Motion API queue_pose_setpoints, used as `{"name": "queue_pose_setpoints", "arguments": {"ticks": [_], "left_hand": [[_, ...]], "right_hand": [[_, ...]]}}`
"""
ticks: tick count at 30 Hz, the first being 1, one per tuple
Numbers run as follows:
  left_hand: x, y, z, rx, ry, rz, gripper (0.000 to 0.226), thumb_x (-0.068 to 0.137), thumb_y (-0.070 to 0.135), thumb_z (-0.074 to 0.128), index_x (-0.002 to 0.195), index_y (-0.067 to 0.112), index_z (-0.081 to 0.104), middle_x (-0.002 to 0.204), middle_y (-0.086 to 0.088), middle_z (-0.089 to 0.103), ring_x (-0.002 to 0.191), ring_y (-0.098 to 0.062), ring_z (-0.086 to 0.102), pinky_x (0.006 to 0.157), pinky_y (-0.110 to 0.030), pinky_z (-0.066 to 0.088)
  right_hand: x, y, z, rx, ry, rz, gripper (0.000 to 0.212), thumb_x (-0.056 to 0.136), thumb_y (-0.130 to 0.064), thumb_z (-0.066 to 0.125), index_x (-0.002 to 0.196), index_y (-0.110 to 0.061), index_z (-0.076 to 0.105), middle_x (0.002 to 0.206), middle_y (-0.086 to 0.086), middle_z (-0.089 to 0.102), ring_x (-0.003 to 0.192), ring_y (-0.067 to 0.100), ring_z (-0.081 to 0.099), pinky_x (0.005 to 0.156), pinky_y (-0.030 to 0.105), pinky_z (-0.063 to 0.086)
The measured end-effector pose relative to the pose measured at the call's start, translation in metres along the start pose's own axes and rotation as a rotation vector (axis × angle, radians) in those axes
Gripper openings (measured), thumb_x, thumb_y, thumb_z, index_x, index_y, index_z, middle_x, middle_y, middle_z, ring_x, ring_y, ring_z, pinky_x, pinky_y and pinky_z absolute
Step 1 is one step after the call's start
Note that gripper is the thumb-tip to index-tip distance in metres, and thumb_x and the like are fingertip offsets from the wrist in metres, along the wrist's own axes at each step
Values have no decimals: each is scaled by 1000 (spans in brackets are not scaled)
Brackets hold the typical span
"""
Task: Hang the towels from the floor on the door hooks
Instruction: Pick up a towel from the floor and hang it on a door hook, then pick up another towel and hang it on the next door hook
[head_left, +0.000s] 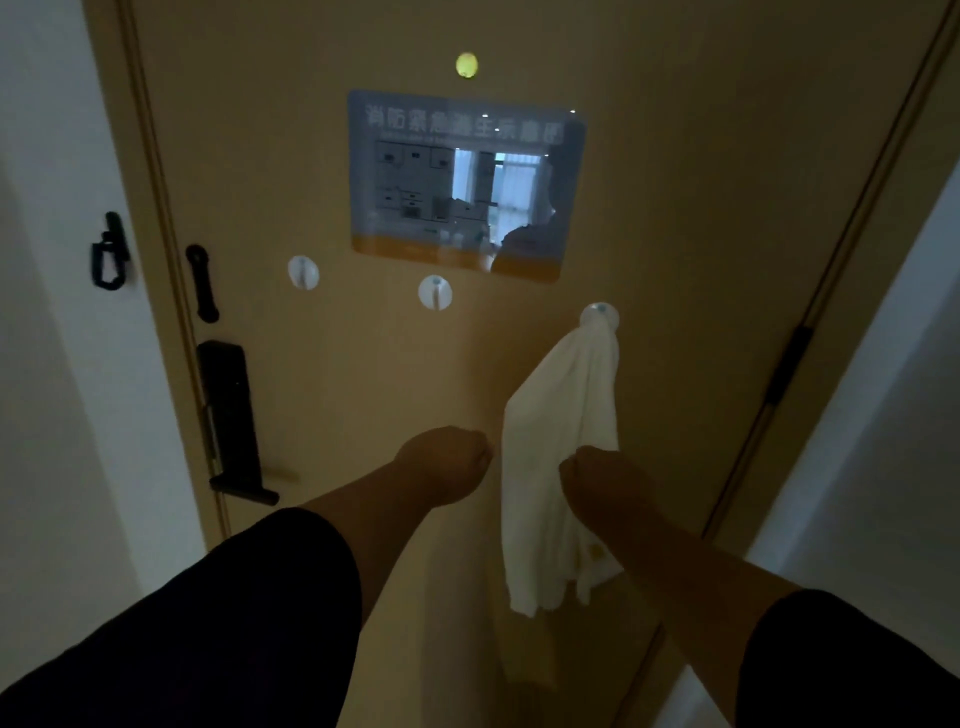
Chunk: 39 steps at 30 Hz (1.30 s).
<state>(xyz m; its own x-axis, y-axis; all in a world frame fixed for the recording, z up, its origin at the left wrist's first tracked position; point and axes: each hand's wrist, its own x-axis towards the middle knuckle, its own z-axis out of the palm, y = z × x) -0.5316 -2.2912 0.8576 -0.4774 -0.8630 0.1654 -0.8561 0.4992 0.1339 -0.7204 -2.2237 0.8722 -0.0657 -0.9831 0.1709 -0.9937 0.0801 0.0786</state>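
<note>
A white towel (558, 457) hangs from the right hook (600, 314) on the tan door (363, 389). The left hook (303, 272) and the middle hook (435, 292) are round, white and bare. My right hand (605, 486) is closed on the towel's right edge at mid-height. My left hand (447, 462) is a loose fist just left of the towel's left edge; whether it touches the cloth I cannot tell. The floor is out of view.
A glossy evacuation sign (462, 182) is fixed above the hooks, with a peephole (466, 65) over it. A black lock and lever handle (234, 426) and a door guard (202, 283) sit at the door's left edge. White walls flank the door.
</note>
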Motion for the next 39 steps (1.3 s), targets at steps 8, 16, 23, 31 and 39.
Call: {"name": "queue_pose_setpoints", "arguments": {"ticks": [8,16,23,31,39], "left_hand": [[-139,-98,-9,25,-102,-267,42,104,39,28,108,7,55,110,-15,61,99,-33,57,80,-37,43],[-321,-183,-22,-8,-175,-687,34,101,35,37,110,7,53,112,-12,59,99,-28,56,85,-38,46],[-488,-205,-32,-11,-111,-1105,35,97,42,43,117,16,56,119,-9,57,105,-27,56,89,-38,47],[-652,-171,-46,6,-25,-1571,43,95,42,48,130,18,52,127,-5,52,112,-24,54,96,-41,47],[-741,-81,-48,24,33,-2034,43,91,46,47,122,19,60,123,-4,53,103,-24,57,89,-42,52]], "right_hand": [[-33,-125,16,44,-11,-349,22,97,-27,46,96,-16,65,100,3,63,96,24,64,82,36,53],[-65,-301,38,127,-194,-724,29,97,-37,38,109,-16,55,113,5,61,102,24,58,73,27,39],[-143,-455,37,151,-101,-1215,31,93,-38,41,111,-19,58,107,2,60,94,23,58,79,34,49],[-265,-591,25,95,-178,-1722,43,91,-41,45,128,-21,54,130,6,52,118,28,50,97,36,43],[-400,-639,-7,86,-160,-2143,45,93,-39,45,135,-24,47,134,2,50,121,25,48,99,43,43]]}}
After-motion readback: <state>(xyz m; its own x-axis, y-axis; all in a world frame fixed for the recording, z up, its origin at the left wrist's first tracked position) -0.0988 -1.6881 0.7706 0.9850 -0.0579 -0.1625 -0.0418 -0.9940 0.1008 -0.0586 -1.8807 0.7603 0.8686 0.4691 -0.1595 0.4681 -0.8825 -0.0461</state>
